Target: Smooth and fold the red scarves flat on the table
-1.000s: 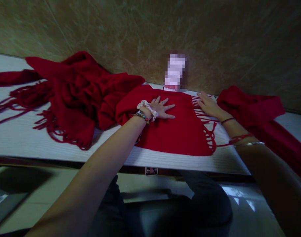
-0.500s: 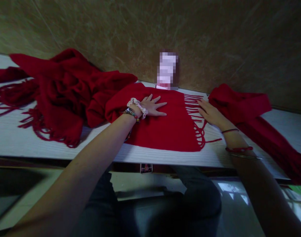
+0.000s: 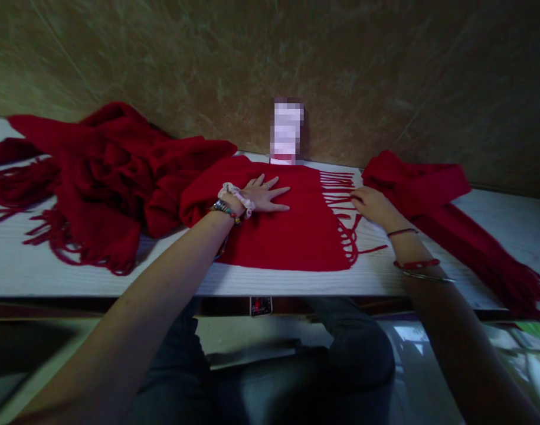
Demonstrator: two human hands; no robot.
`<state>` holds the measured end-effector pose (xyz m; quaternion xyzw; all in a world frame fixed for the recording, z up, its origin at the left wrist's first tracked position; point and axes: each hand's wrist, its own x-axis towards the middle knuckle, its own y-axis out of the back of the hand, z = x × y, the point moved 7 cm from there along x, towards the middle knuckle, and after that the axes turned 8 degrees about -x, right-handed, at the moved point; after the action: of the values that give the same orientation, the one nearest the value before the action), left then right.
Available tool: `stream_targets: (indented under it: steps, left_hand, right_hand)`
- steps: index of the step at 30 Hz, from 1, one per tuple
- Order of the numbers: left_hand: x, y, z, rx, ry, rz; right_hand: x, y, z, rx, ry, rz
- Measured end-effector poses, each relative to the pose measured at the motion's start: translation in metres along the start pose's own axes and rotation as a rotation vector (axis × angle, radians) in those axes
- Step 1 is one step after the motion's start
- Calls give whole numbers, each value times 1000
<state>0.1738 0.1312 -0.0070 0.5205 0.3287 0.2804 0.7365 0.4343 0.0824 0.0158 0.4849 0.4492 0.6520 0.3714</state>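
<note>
A red fringed scarf point(image 3: 291, 236) lies flattened across the white table point(image 3: 296, 282) in front of me. My left hand point(image 3: 263, 195) rests flat on its upper middle, fingers spread. My right hand point(image 3: 370, 203) lies on the scarf's tassel fringe point(image 3: 344, 206) at its right end, fingers curled down onto the strands; whether it grips any is unclear. Both wrists wear bracelets, and the left also carries a pale scrunchie.
A heap of crumpled red scarves point(image 3: 105, 177) fills the table's left side, tassels trailing outward. Another red scarf point(image 3: 447, 212) stretches along the right toward the front edge. A brown wall point(image 3: 270, 53) stands right behind the table. My legs show below the table edge.
My right hand has slid back along the fringe toward me and its fingers have curled. The left hand stays flat on the scarf. The view has shifted slightly.
</note>
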Motion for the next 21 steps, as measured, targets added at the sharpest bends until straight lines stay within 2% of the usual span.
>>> stream_targets:
  steps: [2, 4, 7, 9, 11, 14, 17, 19, 21]
  left_hand:
    - [1, 0, 0, 2, 3, 8]
    - [0, 0, 0, 3, 8, 7]
    - [0, 0, 1, -3, 8, 2]
    - [0, 0, 2, -3, 9, 10]
    - [0, 1, 1, 1, 20, 15]
    - [0, 0, 1, 0, 24, 9]
    - [-1, 1, 2, -3, 18, 11]
    - [-2, 2, 3, -4, 19, 11]
    - [-3, 3, 5, 0, 23, 5]
  right_hand:
    - [0, 9, -4, 12, -3, 86]
    - [3, 15, -20, 66, 59, 118]
    - [6, 9, -53, 176, 226, -23]
    - [5, 2, -64, 219, 288, -130]
    - [3, -2, -57, 219, 275, -175]
    - [-3, -2, -27, 145, 166, -167]
    - [-4, 9, -8, 78, 61, -53]
    - [0, 17, -12, 86, 45, 70]
    - [9, 17, -30, 119, 97, 116]
